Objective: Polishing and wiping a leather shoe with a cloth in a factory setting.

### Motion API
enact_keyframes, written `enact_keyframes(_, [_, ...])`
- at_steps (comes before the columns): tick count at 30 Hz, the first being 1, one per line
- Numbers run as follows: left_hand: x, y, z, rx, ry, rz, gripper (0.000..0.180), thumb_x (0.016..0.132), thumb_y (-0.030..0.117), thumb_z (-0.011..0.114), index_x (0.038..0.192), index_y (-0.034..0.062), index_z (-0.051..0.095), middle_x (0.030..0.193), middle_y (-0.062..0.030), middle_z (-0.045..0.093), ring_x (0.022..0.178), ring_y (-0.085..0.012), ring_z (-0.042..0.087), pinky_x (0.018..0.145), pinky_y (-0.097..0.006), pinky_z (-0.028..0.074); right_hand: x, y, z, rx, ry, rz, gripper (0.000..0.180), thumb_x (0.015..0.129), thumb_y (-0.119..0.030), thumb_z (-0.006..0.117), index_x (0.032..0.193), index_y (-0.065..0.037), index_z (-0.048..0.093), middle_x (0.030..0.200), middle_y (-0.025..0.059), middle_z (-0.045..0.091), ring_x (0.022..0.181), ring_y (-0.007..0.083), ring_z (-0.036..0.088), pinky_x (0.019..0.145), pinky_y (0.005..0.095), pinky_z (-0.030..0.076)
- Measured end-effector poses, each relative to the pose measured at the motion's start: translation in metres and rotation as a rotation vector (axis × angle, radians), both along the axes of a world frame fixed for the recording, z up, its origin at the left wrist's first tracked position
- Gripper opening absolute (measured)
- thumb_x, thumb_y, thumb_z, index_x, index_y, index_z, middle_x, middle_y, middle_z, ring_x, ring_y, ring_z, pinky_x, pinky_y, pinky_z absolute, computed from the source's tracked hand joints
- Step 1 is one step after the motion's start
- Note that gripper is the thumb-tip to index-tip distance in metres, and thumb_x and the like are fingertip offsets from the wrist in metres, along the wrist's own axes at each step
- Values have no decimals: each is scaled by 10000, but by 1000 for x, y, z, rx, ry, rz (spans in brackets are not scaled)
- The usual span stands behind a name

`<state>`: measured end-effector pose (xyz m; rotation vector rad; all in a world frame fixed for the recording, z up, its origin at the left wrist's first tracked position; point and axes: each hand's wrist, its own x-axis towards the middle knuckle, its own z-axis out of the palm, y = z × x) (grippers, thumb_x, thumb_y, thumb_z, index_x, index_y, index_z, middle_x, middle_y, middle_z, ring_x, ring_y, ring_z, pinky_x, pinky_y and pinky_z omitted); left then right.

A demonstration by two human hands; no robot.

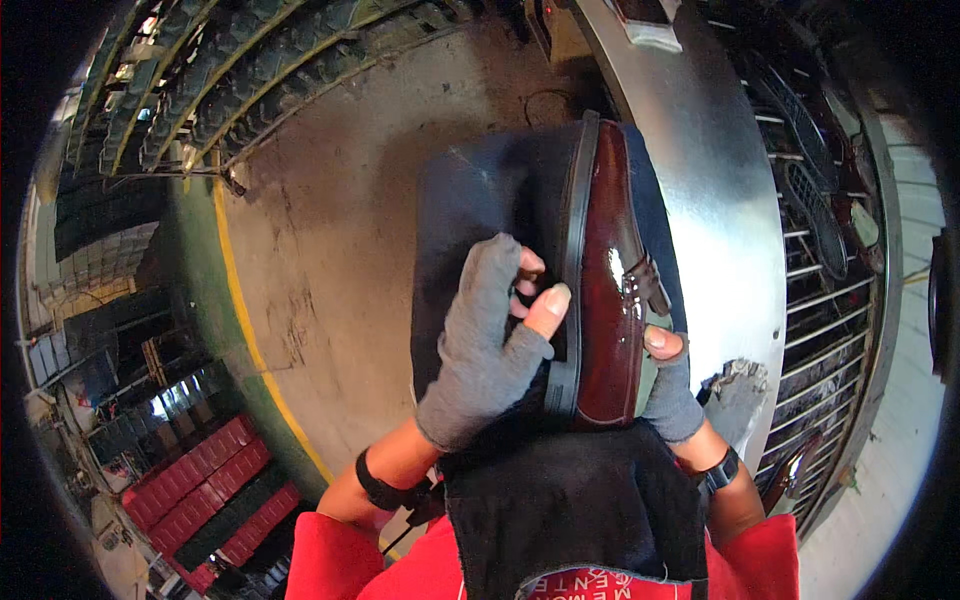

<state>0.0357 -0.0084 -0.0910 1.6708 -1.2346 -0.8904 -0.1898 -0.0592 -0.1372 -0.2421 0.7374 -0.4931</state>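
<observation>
A glossy dark brown leather shoe (606,270) lies sideways along my lap, toe pointing away, its dark sole edge (572,270) toward my left. My right hand (672,385), in a grey fingerless glove, is closed on the shoe's right side near the opening. Its thumb shows at the pale green lining, while the other fingers are hidden. Left of the sole, my left hand (490,335), gloved alike, has loosely curled fingers and a thumb standing apart from them. The thumb tip is close to the sole edge; whether it touches, I cannot tell. Between its fingers I see nothing.
Dark cloth (470,200) covers my lap beneath the shoe. A shiny metal counter (720,200) runs along the right, beside a barred rack (820,310) holding soles and shoes. Shelving (230,80) stands far left, red crates (200,480) lower left, with a yellow floor line (245,320) between.
</observation>
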Motion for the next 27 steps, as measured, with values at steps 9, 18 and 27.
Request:
enact_keyframes(9, [12, -37, 17, 254, 202, -89, 354, 1053, 199, 656, 1310, -35, 595, 1085, -140, 698, 901, -165, 676, 814, -325, 556, -3, 2, 4, -38, 81, 25, 875, 802, -443, 766, 1480, 43, 503, 1288, 203, 693, 1063, 292, 745, 940, 404, 643])
enact_keyframes(18, [22, -70, 36, 422, 112, -305, 234, 1068, 196, 596, 1201, 9, 643, 812, -28, 653, 709, -113, 651, 659, -284, 534, -3, 2, -16, -105, 23, 82, 937, 841, -526, 768, 1521, 37, 454, 1339, 213, 659, 1118, 296, 727, 980, 397, 630])
enact_keyframes(27, [15, -85, 47, 488, -322, -281, 148, 930, 147, 691, 920, 5, 654, 738, -84, 621, 696, -150, 650, 652, -358, 517, -4, 2, -32, -254, 121, 153, 834, 957, -481, 737, 1542, 33, 438, 1375, 180, 653, 1172, 269, 713, 988, 385, 620])
